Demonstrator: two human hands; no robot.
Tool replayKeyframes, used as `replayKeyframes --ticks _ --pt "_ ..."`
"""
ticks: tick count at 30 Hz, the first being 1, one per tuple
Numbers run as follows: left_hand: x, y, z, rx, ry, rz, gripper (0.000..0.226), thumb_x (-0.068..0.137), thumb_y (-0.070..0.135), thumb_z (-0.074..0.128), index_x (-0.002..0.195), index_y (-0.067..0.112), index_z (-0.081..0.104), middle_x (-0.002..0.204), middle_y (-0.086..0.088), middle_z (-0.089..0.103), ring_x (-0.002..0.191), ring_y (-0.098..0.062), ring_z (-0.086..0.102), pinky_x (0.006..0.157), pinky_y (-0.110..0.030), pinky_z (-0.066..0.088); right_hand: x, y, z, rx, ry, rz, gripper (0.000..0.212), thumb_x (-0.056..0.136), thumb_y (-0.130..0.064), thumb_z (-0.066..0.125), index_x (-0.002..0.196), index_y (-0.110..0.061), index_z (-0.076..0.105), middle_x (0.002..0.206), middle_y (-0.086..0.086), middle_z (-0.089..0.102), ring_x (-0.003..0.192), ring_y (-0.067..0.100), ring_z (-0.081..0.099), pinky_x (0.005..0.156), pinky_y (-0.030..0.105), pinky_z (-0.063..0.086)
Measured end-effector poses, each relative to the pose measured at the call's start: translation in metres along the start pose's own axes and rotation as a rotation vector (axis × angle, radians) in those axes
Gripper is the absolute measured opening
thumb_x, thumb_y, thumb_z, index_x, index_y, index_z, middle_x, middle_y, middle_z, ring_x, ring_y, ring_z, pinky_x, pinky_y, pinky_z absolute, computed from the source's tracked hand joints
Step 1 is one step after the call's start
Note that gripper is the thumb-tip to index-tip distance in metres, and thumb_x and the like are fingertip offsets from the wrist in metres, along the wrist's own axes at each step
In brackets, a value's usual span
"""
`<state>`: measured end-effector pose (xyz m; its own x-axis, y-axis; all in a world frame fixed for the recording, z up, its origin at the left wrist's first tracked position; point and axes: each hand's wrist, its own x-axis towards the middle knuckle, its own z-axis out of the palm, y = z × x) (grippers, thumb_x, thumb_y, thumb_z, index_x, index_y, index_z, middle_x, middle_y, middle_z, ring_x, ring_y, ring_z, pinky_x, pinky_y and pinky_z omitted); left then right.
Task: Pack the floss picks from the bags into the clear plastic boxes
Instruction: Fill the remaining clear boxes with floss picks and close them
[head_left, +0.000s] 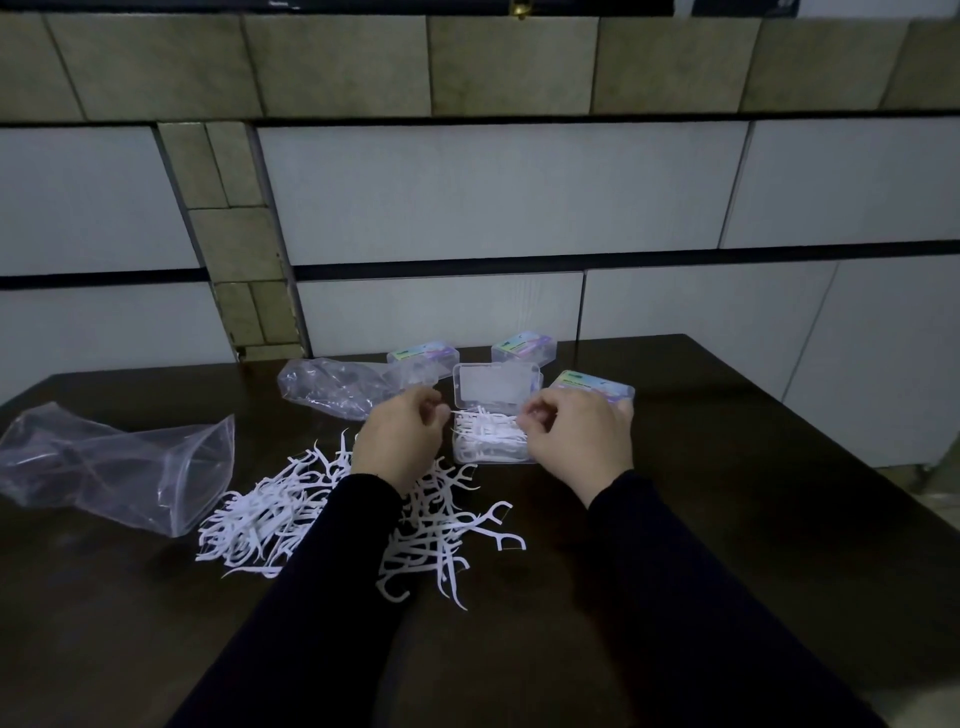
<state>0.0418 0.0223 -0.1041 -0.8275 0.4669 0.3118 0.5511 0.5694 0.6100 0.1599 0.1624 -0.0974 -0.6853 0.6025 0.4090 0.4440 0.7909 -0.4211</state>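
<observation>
Left hand (400, 441) and right hand (576, 441) curled either side of open box (493, 441), fingers pinched on picks heaped in it; grip itself hard to tell. Loose picks (291, 514) spread on table (727, 519) beside empty bag (104, 467), closed boxes (524, 348) behind

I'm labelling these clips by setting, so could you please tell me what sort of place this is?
Probably a small home or workshop packing station, not a factory line: a plain dark table against a tiled wall, loose floss picks, emptied bags and labelled boxes, packed by hand.
</observation>
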Motion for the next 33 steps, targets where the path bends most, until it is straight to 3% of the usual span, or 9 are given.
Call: replayKeyframes --ticks 3,8,14,18,23,33 --pt "-0.001 -0.001 0.006 0.01 -0.07 -0.004 0.027 0.095 0.027 0.055 0.119 0.02 0.065 0.113 0.001 0.068 0.095 -0.012 0.061 0.09 -0.029 0.049 -0.001 0.001 -0.003 -0.027 -0.02 -0.003 0.016 0.093 -0.034 0.056 0.105 -0.032 0.067 0.102 -0.013 0.066 0.104 0.011 0.054 0.103 0.042 0.026" --pt "-0.001 0.001 0.008 -0.029 -0.017 0.039 0.02 0.094 0.024 0.057 0.108 0.021 0.07 0.101 0.005 0.07 0.088 -0.007 0.061 0.086 -0.027 0.051 -0.002 0.001 -0.005 -0.086 -0.058 0.001 0.019 0.094 -0.034 0.054 0.107 -0.032 0.068 0.108 -0.01 0.066 0.11 0.014 0.052 0.105 0.044 0.028" --pt "-0.003 0.005 0.007 -0.077 -0.081 0.076 0.021 0.099 0.025 0.048 0.105 0.022 0.067 0.083 0.006 0.063 0.063 -0.003 0.052 0.056 -0.02 0.04 -0.001 0.005 -0.003 -0.082 -0.135 0.012 0.024 0.094 -0.037 0.05 0.101 -0.031 0.072 0.099 -0.012 0.067 0.103 0.013 0.054 0.11 0.05 0.025" --pt "-0.005 0.006 -0.003 -0.091 -0.042 0.151 0.02 0.09 0.043 0.06 0.096 0.027 0.069 0.085 0.012 0.064 0.078 -0.001 0.057 0.068 -0.023 0.048 -0.001 0.007 -0.007 -0.039 -0.165 0.004 0.022 0.091 -0.04 0.052 0.106 -0.034 0.068 0.097 -0.017 0.065 0.1 0.009 0.055 0.109 0.049 0.025" --pt "-0.007 0.005 -0.001 0.026 -0.128 0.164 0.015 0.087 0.04 0.065 0.086 0.026 0.07 0.079 0.01 0.065 0.074 -0.004 0.06 0.065 -0.02 0.048 -0.003 0.009 -0.01 -0.008 -0.145 0.019 0.022 0.088 -0.028 0.056 0.104 -0.033 0.069 0.098 -0.017 0.065 0.1 0.007 0.055 0.112 0.048 0.022" --pt "-0.005 0.0 0.003 -0.09 -0.127 0.09 0.014 0.083 0.042 0.068 0.084 0.029 0.073 0.08 0.013 0.068 0.072 -0.001 0.061 0.073 -0.026 0.054 -0.004 0.001 -0.006 -0.083 -0.075 -0.05 0.02 0.094 -0.036 0.056 0.107 -0.032 0.07 0.108 -0.009 0.066 0.112 0.016 0.049 0.104 0.043 0.026"
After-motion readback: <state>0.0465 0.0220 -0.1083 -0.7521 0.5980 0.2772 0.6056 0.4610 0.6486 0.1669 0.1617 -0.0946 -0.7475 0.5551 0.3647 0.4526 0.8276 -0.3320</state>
